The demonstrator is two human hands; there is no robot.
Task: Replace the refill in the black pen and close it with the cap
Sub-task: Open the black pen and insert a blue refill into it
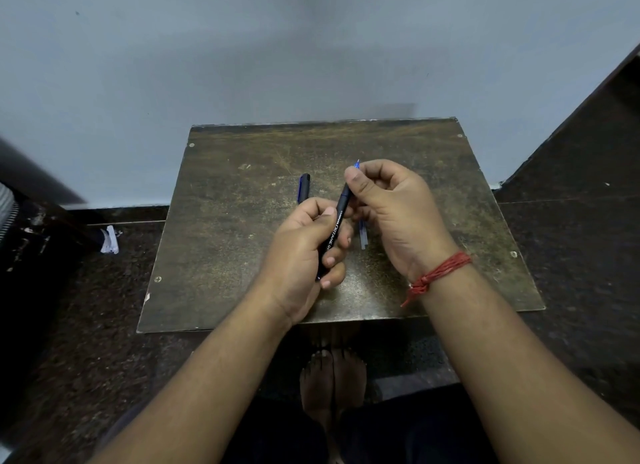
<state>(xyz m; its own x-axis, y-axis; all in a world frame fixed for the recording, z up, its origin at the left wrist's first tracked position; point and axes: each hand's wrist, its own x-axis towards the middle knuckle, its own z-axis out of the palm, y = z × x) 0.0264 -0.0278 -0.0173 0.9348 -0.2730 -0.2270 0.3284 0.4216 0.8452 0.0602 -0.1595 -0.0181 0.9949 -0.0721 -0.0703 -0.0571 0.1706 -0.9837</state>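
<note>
Two bare forearms reached forward from the bottom edge, above bare feet on a dark floor. Both hands met over a small, worn brown table set against a pale wall.

Curled around the lower half of the black pen, the left hand held it tilted, tip end pointing up and away. At the top of the barrel, the right hand pinched with thumb and fingertips. A short blue tip poked out just above that thumb; this looked like the refill's point or the nose piece. A red thread circled the right wrist.

Behind the left hand, the cap lay on the table, black with a blue clip, apart from the pen. A pale, clear rod, probably a refill, showed between the hands; whether it lay on the table or was held could not be told.

Judging by this, the task was midway. The cap was off and a refill seemed seated in the barrel. Left to do, it seemed: tighten the tip end, then fit the cap. A scrap of white paper lay on the floor at left.
</note>
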